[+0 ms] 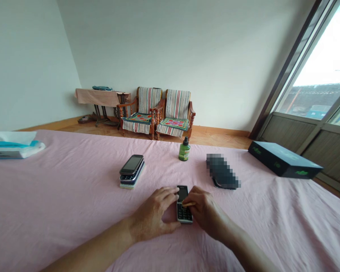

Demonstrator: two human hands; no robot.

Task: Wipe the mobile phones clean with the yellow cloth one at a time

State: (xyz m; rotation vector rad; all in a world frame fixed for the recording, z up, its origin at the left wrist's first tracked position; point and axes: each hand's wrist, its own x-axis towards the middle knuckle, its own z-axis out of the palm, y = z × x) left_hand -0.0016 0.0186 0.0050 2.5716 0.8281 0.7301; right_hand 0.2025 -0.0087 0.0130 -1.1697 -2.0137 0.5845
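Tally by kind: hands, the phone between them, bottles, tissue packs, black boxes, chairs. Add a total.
Hands: 2 (left hand, right hand)
Phone between hands: 1
Bottle: 1
Tissue pack: 1
Black box: 1
Chairs: 2
Total: 8

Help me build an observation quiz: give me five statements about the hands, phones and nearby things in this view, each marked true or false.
1. The right hand grips a small tan stick-like tool over the keypad phone. True.
2. The left hand is holding a bottle. False: its fingertips are at the left edge of the keypad phone.
3. A green bottle with a black top stands upright on the pink cloth. True.
4. The stacked phones are to the right of the keypad phone. False: they are to its left.
5. Two wooden armchairs with striped covers stand near the wall. True.
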